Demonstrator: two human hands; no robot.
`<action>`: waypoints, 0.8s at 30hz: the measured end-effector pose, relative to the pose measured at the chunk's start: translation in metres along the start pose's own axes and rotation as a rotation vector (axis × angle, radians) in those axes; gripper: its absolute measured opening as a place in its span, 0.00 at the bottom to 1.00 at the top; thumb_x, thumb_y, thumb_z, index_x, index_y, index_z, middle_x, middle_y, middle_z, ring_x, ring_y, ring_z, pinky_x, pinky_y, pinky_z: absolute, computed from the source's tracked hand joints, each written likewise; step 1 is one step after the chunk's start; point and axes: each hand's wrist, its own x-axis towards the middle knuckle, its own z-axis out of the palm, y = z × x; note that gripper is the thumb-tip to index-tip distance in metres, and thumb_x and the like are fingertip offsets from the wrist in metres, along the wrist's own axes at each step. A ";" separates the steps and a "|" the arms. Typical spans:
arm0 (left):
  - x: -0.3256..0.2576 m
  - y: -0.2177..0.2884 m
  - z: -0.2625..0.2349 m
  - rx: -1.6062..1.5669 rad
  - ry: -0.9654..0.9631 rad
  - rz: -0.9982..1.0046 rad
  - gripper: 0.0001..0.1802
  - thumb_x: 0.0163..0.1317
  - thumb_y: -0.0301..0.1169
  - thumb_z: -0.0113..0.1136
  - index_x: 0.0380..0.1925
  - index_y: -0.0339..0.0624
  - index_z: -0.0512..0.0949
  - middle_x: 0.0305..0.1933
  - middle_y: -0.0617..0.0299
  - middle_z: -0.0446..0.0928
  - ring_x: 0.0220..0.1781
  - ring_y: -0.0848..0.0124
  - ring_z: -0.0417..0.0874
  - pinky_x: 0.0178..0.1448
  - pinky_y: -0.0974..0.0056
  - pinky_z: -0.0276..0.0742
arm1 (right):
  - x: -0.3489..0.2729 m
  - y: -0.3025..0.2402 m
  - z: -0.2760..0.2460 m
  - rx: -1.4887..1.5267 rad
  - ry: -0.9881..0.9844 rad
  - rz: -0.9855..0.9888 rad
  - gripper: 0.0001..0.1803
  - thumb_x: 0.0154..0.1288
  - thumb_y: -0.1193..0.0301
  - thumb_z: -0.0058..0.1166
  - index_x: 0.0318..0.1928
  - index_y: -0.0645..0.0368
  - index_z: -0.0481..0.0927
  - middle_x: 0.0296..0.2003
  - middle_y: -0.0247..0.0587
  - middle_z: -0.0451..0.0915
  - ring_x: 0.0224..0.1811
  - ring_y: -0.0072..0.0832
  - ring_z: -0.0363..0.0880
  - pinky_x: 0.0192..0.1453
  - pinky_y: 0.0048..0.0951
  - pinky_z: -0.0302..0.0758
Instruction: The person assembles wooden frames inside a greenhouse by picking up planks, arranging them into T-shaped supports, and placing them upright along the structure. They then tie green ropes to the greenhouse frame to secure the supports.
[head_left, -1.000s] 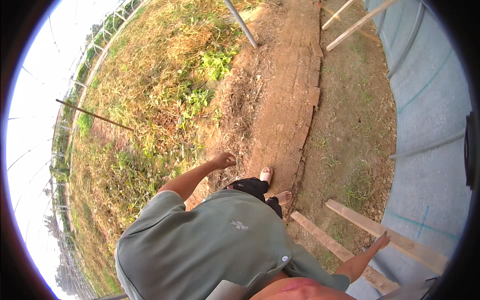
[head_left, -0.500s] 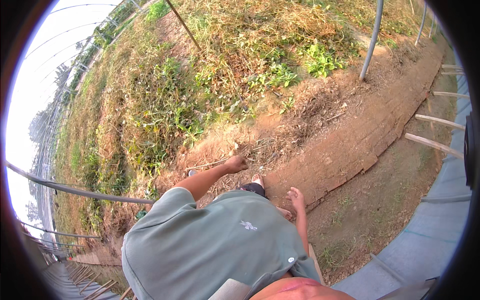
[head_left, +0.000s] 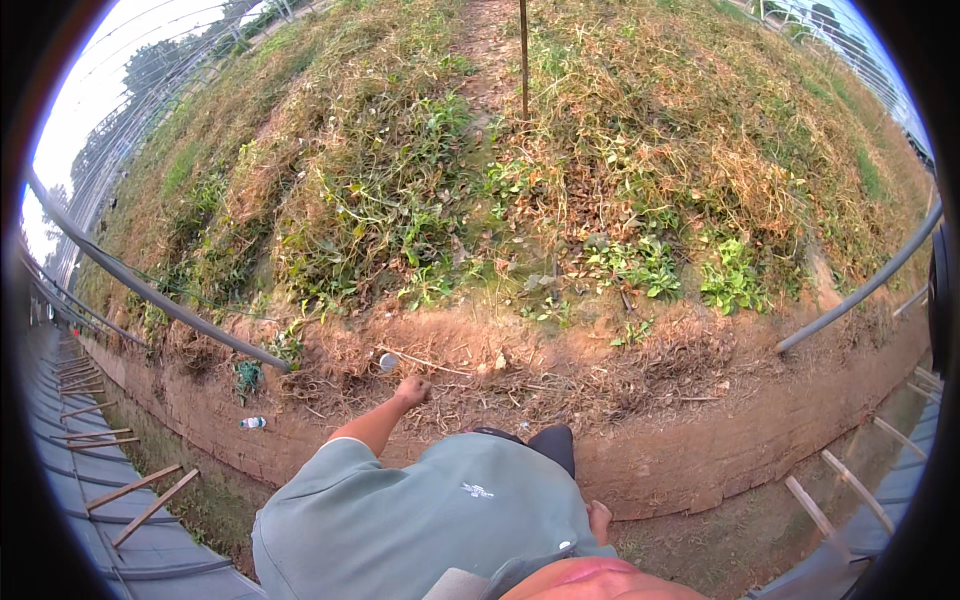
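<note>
My left hand [head_left: 413, 391] hangs over the dry, straw-littered soil, its fingers curled closed; nothing sticks out of it. Beyond it lie a thin pale stick [head_left: 425, 363] and a small round grey-white object [head_left: 388, 362], apart from the hand. Close to my right side, my right hand [head_left: 599, 518] is low over the earth edge. Its fingers are mostly hidden, so I cannot tell whether it holds anything. A small plastic bottle [head_left: 253, 423] rests on the bare dirt to the left, below a tangle of green netting [head_left: 247, 378].
Beds of dried vines and green weeds [head_left: 640, 265] fill the ground ahead. Bent metal hoops stand at left [head_left: 180, 312] and right [head_left: 865, 290]; a thin post [head_left: 525, 70] rises far ahead. Behind me, an earth ledge [head_left: 690, 480] drops toward wooden stakes [head_left: 810, 505] and grey sheeting [head_left: 80, 510].
My view and body have turned left, so the plant beds now lie straight ahead. My right hand, earlier out with fingers apart, has come in beside my body. My left hand stays closed.
</note>
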 end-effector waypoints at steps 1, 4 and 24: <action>0.005 0.001 -0.001 -0.060 0.043 0.008 0.17 0.69 0.39 0.55 0.26 0.39 0.82 0.26 0.60 0.83 0.30 0.71 0.84 0.38 0.63 0.80 | 0.001 -0.012 0.019 -0.126 -0.103 -0.085 0.18 0.68 0.68 0.52 0.54 0.65 0.75 0.43 0.49 0.82 0.39 0.41 0.83 0.39 0.44 0.80; 0.022 0.006 0.004 -0.161 0.080 -0.064 0.19 0.71 0.39 0.53 0.25 0.37 0.81 0.26 0.60 0.83 0.29 0.72 0.83 0.37 0.62 0.80 | 0.037 -0.079 0.068 -0.416 -0.319 -0.192 0.16 0.68 0.68 0.53 0.53 0.63 0.77 0.40 0.48 0.82 0.35 0.41 0.84 0.37 0.43 0.81; 0.233 0.203 -0.080 -0.538 0.645 -0.216 0.14 0.55 0.32 0.71 0.38 0.37 0.80 0.30 0.53 0.83 0.37 0.62 0.86 0.44 0.58 0.81 | 0.305 -0.772 0.498 -0.536 -0.414 -0.686 0.09 0.72 0.67 0.52 0.47 0.58 0.79 0.31 0.37 0.83 0.27 0.26 0.84 0.26 0.24 0.76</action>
